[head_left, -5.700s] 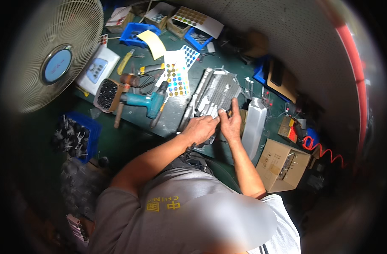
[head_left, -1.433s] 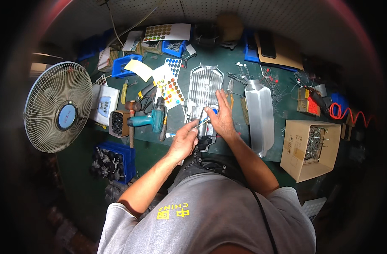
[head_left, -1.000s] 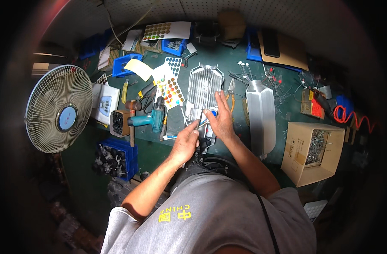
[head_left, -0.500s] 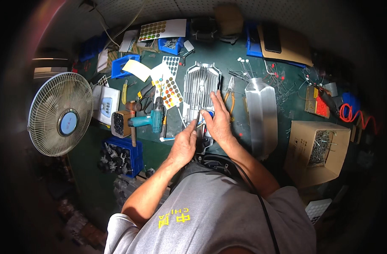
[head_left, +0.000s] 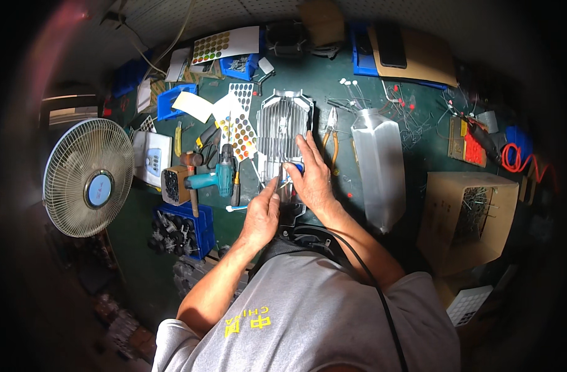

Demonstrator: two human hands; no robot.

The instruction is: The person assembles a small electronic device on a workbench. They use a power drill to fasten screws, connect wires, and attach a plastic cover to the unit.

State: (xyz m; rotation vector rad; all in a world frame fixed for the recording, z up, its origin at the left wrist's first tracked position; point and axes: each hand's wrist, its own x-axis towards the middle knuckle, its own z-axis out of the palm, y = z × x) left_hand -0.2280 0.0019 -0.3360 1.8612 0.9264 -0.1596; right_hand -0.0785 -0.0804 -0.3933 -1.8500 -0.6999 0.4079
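A finned silver metal housing [head_left: 286, 127] lies on the bench in front of me, its near part partly hidden by my hands. My left hand [head_left: 262, 214] is closed at its near left side, fingers round a thin dark stick-like thing [head_left: 280, 176] whose kind I cannot make out. My right hand [head_left: 312, 181] rests on the housing's right side with fingers stretched out and thumb pointing left. Beside that thumb shows a small blue part [head_left: 299, 168]. Right of the housing lie pliers with orange handles [head_left: 332, 139].
Left stand a teal power drill [head_left: 212, 178], a hammer [head_left: 192, 180], a blue bin of black parts [head_left: 200, 235] and a fan [head_left: 88, 180]. Sticker sheets [head_left: 241, 133] lie behind them. To the right are a translucent plastic-wrapped block [head_left: 379, 167] and a cardboard box of metal pieces [head_left: 444, 217].
The whole view has shifted, so the bench things sit slightly further left. Both hands stay at the housing, with almost the same grip and pose.
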